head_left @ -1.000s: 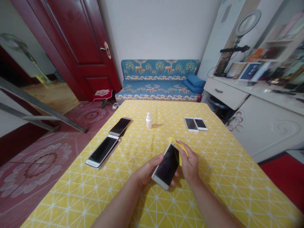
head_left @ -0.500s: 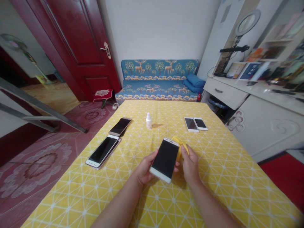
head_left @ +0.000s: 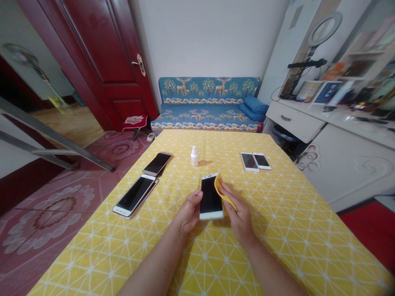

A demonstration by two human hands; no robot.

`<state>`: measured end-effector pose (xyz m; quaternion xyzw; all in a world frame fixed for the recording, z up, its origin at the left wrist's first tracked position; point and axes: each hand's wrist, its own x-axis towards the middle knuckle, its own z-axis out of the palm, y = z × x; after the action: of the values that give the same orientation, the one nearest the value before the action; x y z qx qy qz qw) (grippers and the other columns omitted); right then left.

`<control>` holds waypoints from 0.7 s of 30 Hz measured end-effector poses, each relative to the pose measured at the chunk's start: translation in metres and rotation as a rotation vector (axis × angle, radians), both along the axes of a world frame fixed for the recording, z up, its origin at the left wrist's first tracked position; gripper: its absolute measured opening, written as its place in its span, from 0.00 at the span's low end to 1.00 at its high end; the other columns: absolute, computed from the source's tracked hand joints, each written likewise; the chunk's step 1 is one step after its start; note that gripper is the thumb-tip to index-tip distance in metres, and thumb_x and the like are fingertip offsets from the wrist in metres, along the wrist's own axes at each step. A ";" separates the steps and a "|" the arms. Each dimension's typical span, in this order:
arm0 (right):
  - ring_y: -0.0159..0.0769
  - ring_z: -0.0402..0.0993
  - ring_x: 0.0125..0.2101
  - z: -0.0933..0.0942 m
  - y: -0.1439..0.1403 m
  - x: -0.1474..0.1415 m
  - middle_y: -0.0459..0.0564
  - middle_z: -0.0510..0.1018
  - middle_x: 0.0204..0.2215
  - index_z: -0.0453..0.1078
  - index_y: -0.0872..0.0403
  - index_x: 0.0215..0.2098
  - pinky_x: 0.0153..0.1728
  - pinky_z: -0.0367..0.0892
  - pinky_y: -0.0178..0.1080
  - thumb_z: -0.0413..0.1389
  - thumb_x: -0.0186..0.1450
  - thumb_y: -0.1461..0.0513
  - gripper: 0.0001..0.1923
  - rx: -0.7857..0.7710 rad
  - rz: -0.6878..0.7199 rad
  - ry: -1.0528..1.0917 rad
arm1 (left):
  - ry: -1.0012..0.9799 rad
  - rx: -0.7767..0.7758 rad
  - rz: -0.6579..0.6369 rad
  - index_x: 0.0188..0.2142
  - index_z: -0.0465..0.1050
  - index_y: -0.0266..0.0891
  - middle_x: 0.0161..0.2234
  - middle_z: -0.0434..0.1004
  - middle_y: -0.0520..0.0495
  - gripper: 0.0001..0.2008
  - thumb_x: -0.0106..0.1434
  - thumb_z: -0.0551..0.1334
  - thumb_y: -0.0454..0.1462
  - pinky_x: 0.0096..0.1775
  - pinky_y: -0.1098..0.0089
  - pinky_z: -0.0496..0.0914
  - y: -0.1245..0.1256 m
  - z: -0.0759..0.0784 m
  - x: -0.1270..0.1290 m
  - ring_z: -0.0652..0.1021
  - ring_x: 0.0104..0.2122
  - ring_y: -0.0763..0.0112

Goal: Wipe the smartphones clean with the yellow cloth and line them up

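Note:
A white smartphone (head_left: pixel 210 214) with a dark screen is held above the table, tilted towards me. My left hand (head_left: pixel 189 211) grips its left edge, the thumb along the side. A yellow cloth (head_left: pixel 222 193) is pinched in my right hand (head_left: pixel 240 213), its edge against the phone's upper right side. Beyond the phone a small white spray bottle (head_left: pixel 194 157) stands upright. To the left lie a white phone (head_left: pixel 135 196) and a gold phone (head_left: pixel 157 164), each partly on top of another. Two white phones, a nearer one (head_left: pixel 249 162) and a smaller one (head_left: pixel 262 160), lie side by side at the right.
A yellow patterned cloth covers the table (head_left: pixel 148 255). Behind it stands a blue sofa (head_left: pixel 197 111) with deer figures. A red door (head_left: pixel 92 53) and a small red stool (head_left: pixel 135 121) are at the left. The white cabinet (head_left: pixel 348 152) on the right carries a ring light (head_left: pixel 339 19).
The phone has turned more upright and shifted slightly up. My right hand has brought the yellow cloth from behind the phone's right edge to its front upper right side.

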<state>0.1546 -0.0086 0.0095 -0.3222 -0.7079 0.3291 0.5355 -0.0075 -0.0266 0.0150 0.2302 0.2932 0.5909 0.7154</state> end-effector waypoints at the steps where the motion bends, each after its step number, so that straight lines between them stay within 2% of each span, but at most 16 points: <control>1: 0.44 0.63 0.60 0.001 -0.001 -0.001 0.53 0.67 0.60 0.70 0.48 0.55 0.59 0.62 0.52 0.50 0.69 0.61 0.18 0.017 0.015 -0.012 | -0.001 -0.003 0.016 0.47 0.73 0.30 0.42 0.81 0.38 0.16 0.60 0.65 0.35 0.41 0.69 0.74 0.001 0.000 -0.001 0.81 0.38 0.63; 6: 0.44 0.65 0.59 0.003 -0.007 -0.003 0.53 0.68 0.59 0.69 0.48 0.57 0.58 0.64 0.51 0.49 0.69 0.63 0.19 0.073 0.077 -0.063 | -0.060 -0.043 0.128 0.41 0.75 0.29 0.38 0.82 0.40 0.11 0.59 0.64 0.32 0.40 0.69 0.75 0.005 -0.002 -0.005 0.81 0.36 0.65; 10: 0.44 0.65 0.59 0.003 -0.009 -0.002 0.52 0.68 0.60 0.67 0.47 0.58 0.58 0.65 0.52 0.48 0.69 0.64 0.21 0.119 0.096 -0.120 | -0.111 -0.071 0.217 0.39 0.75 0.31 0.36 0.82 0.42 0.07 0.59 0.64 0.31 0.40 0.70 0.75 0.010 -0.011 -0.010 0.81 0.33 0.67; 14: 0.44 0.60 0.62 0.002 -0.010 -0.003 0.51 0.64 0.62 0.63 0.47 0.61 0.60 0.62 0.53 0.48 0.69 0.66 0.24 0.229 0.107 -0.218 | -0.168 -0.058 0.258 0.40 0.74 0.33 0.35 0.82 0.43 0.09 0.59 0.63 0.30 0.41 0.70 0.75 0.013 -0.019 -0.014 0.81 0.36 0.66; 17: 0.45 0.55 0.64 0.002 -0.010 -0.006 0.51 0.61 0.64 0.61 0.47 0.62 0.60 0.61 0.55 0.47 0.68 0.68 0.25 0.306 0.089 -0.294 | -0.181 -0.064 0.271 0.40 0.74 0.33 0.35 0.82 0.43 0.08 0.60 0.62 0.30 0.39 0.70 0.75 0.013 -0.017 -0.013 0.81 0.34 0.66; 21: 0.46 0.51 0.65 0.004 -0.011 -0.011 0.50 0.68 0.60 0.62 0.49 0.61 0.62 0.53 0.61 0.48 0.65 0.70 0.27 0.421 0.077 -0.448 | -0.162 -0.051 0.327 0.35 0.74 0.34 0.30 0.81 0.47 0.04 0.59 0.63 0.30 0.35 0.74 0.74 0.012 -0.013 -0.009 0.80 0.29 0.71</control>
<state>0.1441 -0.0191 0.0140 -0.2419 -0.8725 0.1161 0.4083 -0.0166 -0.0151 0.0018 0.1129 0.2830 0.7083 0.6368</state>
